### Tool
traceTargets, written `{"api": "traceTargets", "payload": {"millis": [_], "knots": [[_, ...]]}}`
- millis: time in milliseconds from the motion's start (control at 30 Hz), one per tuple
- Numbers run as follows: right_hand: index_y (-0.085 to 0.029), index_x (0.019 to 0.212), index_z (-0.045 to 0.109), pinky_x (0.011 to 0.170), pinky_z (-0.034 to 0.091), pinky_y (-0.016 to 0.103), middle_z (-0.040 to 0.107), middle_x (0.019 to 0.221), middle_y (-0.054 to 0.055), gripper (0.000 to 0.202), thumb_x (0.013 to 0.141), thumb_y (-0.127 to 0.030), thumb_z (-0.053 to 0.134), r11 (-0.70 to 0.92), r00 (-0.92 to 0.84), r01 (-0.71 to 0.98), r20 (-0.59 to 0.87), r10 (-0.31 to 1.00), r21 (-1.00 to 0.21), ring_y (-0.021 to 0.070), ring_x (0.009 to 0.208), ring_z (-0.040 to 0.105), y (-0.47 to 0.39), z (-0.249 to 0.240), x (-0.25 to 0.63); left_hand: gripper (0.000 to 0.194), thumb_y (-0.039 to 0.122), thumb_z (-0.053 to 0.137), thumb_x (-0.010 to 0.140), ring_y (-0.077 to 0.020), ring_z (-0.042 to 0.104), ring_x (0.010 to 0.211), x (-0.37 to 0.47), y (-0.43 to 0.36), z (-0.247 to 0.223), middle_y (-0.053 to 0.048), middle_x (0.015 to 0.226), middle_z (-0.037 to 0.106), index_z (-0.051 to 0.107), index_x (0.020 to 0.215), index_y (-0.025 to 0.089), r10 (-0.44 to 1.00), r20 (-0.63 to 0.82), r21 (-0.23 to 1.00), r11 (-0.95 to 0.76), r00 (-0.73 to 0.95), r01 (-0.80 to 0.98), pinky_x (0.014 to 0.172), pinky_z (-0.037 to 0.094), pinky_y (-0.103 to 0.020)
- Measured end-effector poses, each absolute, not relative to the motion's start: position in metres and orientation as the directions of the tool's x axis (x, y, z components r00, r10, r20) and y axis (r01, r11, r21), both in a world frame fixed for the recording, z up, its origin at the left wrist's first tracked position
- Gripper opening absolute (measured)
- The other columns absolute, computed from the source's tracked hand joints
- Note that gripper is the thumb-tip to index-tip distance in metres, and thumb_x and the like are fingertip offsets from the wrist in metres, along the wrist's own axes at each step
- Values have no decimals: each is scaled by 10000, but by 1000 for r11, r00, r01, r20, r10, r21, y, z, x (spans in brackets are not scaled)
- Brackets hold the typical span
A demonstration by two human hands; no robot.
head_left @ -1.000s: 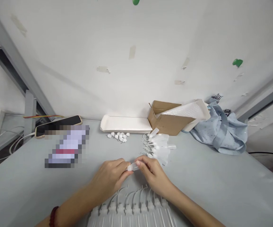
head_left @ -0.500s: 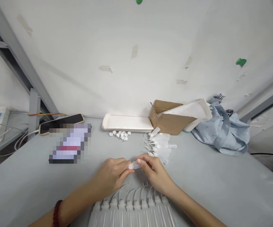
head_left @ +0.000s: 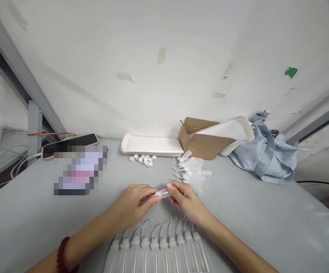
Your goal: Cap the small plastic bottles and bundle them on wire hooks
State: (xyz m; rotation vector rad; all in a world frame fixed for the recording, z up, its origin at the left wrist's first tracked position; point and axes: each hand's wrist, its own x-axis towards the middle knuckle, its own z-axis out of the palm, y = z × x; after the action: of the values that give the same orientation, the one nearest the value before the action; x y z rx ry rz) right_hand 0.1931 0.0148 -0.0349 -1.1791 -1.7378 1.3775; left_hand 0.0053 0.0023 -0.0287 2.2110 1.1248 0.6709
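Between my hands is a small translucent bottle [head_left: 165, 193] with a white cap at its left end. The fingertips of my left hand [head_left: 134, 203] pinch the cap end. Thumb and fingers of my right hand [head_left: 185, 199] close around the other end of the bottle. Just below my hands, a row of larger translucent bottles [head_left: 158, 259] lies side by side, with thin curved tubes at their white tops. Beyond my right hand sits a pile of small translucent bottles [head_left: 194, 172]. Small white caps [head_left: 145, 160] lie scattered farther back.
A white tray [head_left: 153, 145] rests near the wall, beside an open cardboard box [head_left: 210, 146]. At the right is a light blue cloth bag [head_left: 266, 155]. Two phones, one blurred [head_left: 81, 170] and one dark [head_left: 70, 146], lie at the left by a cable.
The view has shifted slightly. My left fingers have changed their hold at the cap end, and the small bottle sits a little higher in view. Both hands still grip it.
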Motion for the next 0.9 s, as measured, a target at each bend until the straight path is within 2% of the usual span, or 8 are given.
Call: {"api": "traceTargets", "payload": {"millis": [200, 367, 433, 600, 767, 900], "knots": [[-172, 631, 460, 447, 251, 218, 393, 531, -46, 461, 887, -549, 393, 83, -448, 247, -38, 893, -966, 76, 452, 313, 13, -31, 194, 304, 317, 428, 884, -123, 549, 556, 6, -2, -20, 18, 581, 575, 629, 734, 146, 884, -54, 851, -203, 464, 485, 498, 386, -200], [-167, 657, 499, 473, 253, 224, 365, 548, -44, 414, 915, -470, 388, 131, -469, 277, -15, 883, -952, 86, 488, 319, 9, -29, 194, 258, 306, 506, 826, -109, 512, 495, 5, -1, -18, 36, 503, 544, 591, 639, 152, 879, -109, 892, -120, 465, 436, 477, 370, -195], [-165, 672, 515, 476, 246, 228, 355, 552, -42, 410, 917, -466, 382, 146, -465, 302, -12, 885, -942, 91, 499, 313, 8, -29, 194, 281, 284, 500, 825, -97, 472, 470, 6, -1, -19, 42, 483, 512, 537, 578, 157, 878, -83, 887, -151, 472, 436, 464, 347, -194], [-172, 647, 483, 469, 233, 229, 331, 550, -41, 420, 907, -485, 381, 148, -442, 341, -19, 897, -928, 97, 506, 297, 9, -33, 194, 320, 200, 487, 821, -76, 344, 470, 8, -3, -26, 64, 489, 363, 413, 511, 166, 862, 142, 768, -406, 487, 495, 481, 288, -206], [-164, 649, 490, 487, 250, 226, 344, 560, -39, 385, 906, -434, 391, 122, -418, 375, -50, 907, -919, 98, 521, 315, 9, -30, 195, 260, 156, 464, 844, -82, 334, 476, 8, -4, -34, 64, 534, 339, 466, 584, 167, 791, 326, 632, -590, 518, 503, 479, 272, -214], [-164, 640, 490, 477, 235, 228, 321, 551, -46, 373, 897, -418, 397, 86, -407, 377, -82, 910, -922, 95, 507, 302, 10, -30, 195, 211, 147, 435, 869, -100, 343, 484, 6, -7, -41, 46, 574, 394, 522, 678, 158, 739, 388, 508, -670, 551, 541, 474, 258, -239]]}}
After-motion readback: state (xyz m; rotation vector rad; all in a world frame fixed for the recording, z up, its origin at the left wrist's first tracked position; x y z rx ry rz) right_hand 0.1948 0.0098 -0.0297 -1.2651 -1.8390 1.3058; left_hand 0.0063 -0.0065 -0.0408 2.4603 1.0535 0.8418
